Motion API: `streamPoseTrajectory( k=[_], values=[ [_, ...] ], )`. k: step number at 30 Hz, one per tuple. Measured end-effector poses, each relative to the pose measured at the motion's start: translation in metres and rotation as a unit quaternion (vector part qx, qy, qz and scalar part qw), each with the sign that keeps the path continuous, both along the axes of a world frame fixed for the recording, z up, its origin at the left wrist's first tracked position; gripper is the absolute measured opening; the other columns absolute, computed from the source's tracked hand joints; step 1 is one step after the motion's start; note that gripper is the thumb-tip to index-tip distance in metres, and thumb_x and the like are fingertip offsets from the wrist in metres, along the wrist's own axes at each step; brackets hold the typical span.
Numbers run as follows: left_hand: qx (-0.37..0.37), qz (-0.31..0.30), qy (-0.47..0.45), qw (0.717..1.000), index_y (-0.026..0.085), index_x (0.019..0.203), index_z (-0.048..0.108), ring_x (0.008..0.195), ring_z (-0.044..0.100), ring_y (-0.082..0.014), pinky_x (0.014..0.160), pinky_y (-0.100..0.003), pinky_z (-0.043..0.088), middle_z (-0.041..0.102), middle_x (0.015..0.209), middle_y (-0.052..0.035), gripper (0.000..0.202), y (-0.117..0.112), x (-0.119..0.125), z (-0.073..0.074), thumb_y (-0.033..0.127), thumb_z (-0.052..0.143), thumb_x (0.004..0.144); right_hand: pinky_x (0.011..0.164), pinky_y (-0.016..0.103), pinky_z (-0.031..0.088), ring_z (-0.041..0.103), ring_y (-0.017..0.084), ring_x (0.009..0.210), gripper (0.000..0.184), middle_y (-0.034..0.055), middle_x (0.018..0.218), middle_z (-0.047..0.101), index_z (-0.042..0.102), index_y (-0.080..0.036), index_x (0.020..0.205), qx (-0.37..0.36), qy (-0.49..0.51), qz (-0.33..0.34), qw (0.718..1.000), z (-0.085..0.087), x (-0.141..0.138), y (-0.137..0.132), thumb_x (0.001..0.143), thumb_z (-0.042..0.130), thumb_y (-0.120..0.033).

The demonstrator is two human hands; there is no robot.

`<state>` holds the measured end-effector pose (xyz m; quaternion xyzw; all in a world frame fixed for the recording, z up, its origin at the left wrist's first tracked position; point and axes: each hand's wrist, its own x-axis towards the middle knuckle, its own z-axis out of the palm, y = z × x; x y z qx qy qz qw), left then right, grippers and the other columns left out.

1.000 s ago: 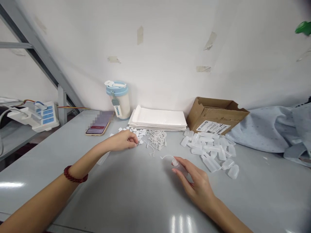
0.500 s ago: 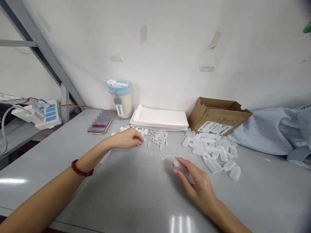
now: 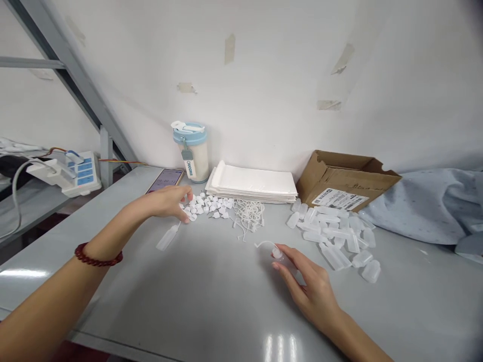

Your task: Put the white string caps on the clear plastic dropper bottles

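My right hand (image 3: 311, 284) is closed around a small translucent plastic bottle (image 3: 277, 253); most of its body is hidden in my fingers. A thin, bent white tube (image 3: 266, 243) sticks out to the left from the bottle's neck. At the left edge of a pile of small white caps (image 3: 207, 205), my left hand (image 3: 168, 202) has its thumb and fingers apart, right by the caps. Just below that hand lies another translucent bottle (image 3: 166, 238). A tangle of white tubes (image 3: 249, 215) lies right of the caps.
Several translucent bottles (image 3: 334, 229) lie heaped before an open cardboard box (image 3: 339, 183) on the right. White padded envelopes (image 3: 252, 183) are stacked at the wall beside a blue-lidded cup (image 3: 196, 156). A phone (image 3: 166, 178) lies behind my left hand; a power strip (image 3: 83, 176) is far left.
My left hand has moved left from the middle of the pile and its fingers have spread, uncovering the caps. My right hand still holds the bottle in nearly the same place.
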<state>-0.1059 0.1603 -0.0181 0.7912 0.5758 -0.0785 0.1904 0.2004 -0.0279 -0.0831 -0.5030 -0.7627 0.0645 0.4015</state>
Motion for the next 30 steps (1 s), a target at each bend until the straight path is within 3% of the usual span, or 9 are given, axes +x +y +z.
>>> streamPoseTrajectory(
  k=[5, 14, 19, 24, 30],
  values=[
    [-0.013, 0.015, 0.007, 1.0, 0.024, 0.103, 0.052, 0.103, 0.056, -0.0285, 0.072, -0.029, 0.045, 0.062, 0.108, -0.0063, 0.059, 0.0, 0.007, -0.003, 0.049, 0.066, 0.052, 0.052, 0.022, 0.053, 0.066, 0.014, 0.065, 0.024, 0.006, 0.084, 0.07, 0.052, -0.018, 0.114, -0.002, -0.001, -0.007, 1.0, -0.002, 0.0, 0.001, 0.09, 0.05, -0.016],
    [0.01, 0.029, -0.012, 0.999, 0.021, 0.1, 0.052, 0.101, 0.058, -0.0268, 0.069, -0.027, 0.044, 0.06, 0.112, -0.009, 0.051, 0.01, 0.023, -0.01, 0.045, 0.065, 0.058, 0.047, 0.023, 0.052, 0.069, 0.017, 0.068, 0.023, 0.0071, 0.085, 0.071, 0.053, -0.019, 0.113, -0.018, 0.005, -0.011, 1.0, -0.001, 0.0, 0.002, 0.09, 0.05, -0.017],
    [0.031, 0.026, -0.025, 0.999, 0.021, 0.098, 0.053, 0.102, 0.058, -0.0267, 0.069, -0.026, 0.044, 0.061, 0.109, -0.008, 0.048, 0.012, 0.023, -0.012, 0.045, 0.066, 0.059, 0.053, 0.025, 0.054, 0.068, 0.017, 0.066, 0.023, 0.0062, 0.085, 0.071, 0.054, -0.021, 0.113, -0.017, 0.011, -0.013, 1.0, 0.001, -0.001, 0.002, 0.091, 0.049, -0.019],
    [0.056, 0.036, -0.035, 0.997, 0.02, 0.099, 0.051, 0.091, 0.059, -0.026, 0.064, -0.027, 0.042, 0.061, 0.104, -0.0075, 0.048, -0.008, 0.026, -0.005, 0.045, 0.066, 0.06, 0.056, 0.024, 0.055, 0.068, 0.016, 0.069, 0.024, 0.0055, 0.085, 0.071, 0.053, -0.02, 0.113, -0.019, 0.012, -0.007, 1.0, 0.002, 0.0, 0.0, 0.09, 0.05, -0.017],
    [0.021, -0.04, -0.116, 0.992, 0.02, 0.07, 0.055, 0.071, 0.06, -0.0193, 0.055, -0.024, 0.038, 0.063, 0.076, -0.0012, 0.015, -0.033, 0.051, -0.019, 0.032, 0.061, 0.064, 0.057, 0.024, 0.055, 0.067, 0.016, 0.066, 0.024, 0.0057, 0.084, 0.071, 0.053, -0.02, 0.113, -0.016, 0.015, -0.005, 1.0, 0.0, 0.0, 0.002, 0.09, 0.05, -0.017]
  ],
)
